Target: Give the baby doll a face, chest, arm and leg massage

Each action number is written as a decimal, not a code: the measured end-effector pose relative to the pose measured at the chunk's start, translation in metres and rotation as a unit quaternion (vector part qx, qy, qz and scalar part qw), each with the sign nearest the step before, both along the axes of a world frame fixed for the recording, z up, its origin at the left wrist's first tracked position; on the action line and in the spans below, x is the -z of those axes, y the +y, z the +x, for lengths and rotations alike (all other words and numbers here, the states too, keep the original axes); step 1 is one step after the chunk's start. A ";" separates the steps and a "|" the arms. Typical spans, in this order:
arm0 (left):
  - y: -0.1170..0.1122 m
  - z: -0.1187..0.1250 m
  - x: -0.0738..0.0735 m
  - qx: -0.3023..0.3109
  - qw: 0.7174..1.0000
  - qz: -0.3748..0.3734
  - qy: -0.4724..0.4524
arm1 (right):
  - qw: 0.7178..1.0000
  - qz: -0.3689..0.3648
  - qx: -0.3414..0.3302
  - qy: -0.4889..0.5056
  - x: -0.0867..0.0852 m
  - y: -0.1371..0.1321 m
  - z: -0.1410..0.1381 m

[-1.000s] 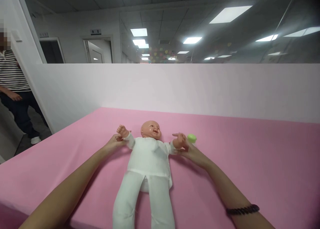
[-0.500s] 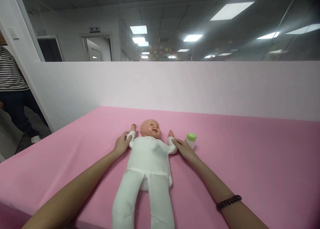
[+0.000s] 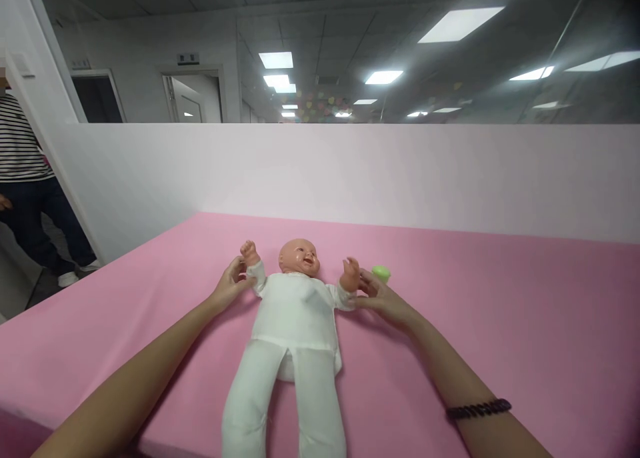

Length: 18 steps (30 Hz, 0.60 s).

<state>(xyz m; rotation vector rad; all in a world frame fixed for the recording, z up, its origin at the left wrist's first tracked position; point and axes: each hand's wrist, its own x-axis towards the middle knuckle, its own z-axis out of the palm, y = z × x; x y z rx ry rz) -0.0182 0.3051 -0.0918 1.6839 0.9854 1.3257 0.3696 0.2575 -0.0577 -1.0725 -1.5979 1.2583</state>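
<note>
pink mat [image 3: 500,311] holds the doll [image 3: 295,311] between both hands. left hand [image 3: 227,288] and right hand [image 3: 383,301] each clasp a wrist; its arms, just folded beside the head, now open outward, continuing the stretching.

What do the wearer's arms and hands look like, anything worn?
No sleeves in view and no gloves. The left hand and right hand are bare, with no rings that show. A dark band, beaded or coiled, circles the right wrist.

A pink-sheeted bed [image 3: 500,325] is carrying a baby doll [image 3: 295,311] lying face up in white clothes, with a green-capped bottle [image 3: 381,273] standing just beside its arm.
</note>
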 end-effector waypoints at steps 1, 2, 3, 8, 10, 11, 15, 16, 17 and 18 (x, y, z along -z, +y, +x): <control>-0.001 -0.003 -0.002 0.034 0.999 -0.003 -0.002 | 0.999 0.004 -0.024 -0.031 -0.003 -0.003 0.002; -0.002 -0.006 -0.004 0.068 0.998 -0.010 -0.002 | 0.997 0.002 -0.052 -0.060 -0.005 -0.006 0.003; -0.002 -0.009 -0.004 0.103 0.995 -0.018 0.005 | 0.993 -0.002 -0.083 -0.088 -0.006 -0.007 0.004; 0.003 -0.015 0.004 0.210 0.973 -0.051 0.081 | 0.960 0.033 -0.171 -0.219 0.001 -0.007 0.002; 0.005 -0.015 0.007 0.217 0.970 -0.052 0.096 | 0.953 0.049 -0.174 -0.242 0.006 -0.006 -0.001; 0.005 -0.016 0.008 0.217 0.970 -0.051 0.098 | 0.953 0.051 -0.172 -0.245 0.007 -0.005 -0.002; 0.005 -0.017 0.005 0.202 0.974 -0.071 0.078 | 0.960 0.039 -0.154 -0.230 0.003 -0.007 -0.003; 0.004 -0.017 0.004 0.194 0.976 -0.082 0.063 | 0.966 0.029 -0.149 -0.210 0.001 -0.008 -0.002; 0.003 -0.017 0.003 0.181 0.978 -0.091 0.046 | 0.973 0.021 -0.141 -0.182 -0.001 -0.009 -0.002; 0.003 -0.015 0.001 0.159 0.982 -0.096 0.026 | 0.981 0.016 -0.125 -0.150 -0.003 -0.009 -0.002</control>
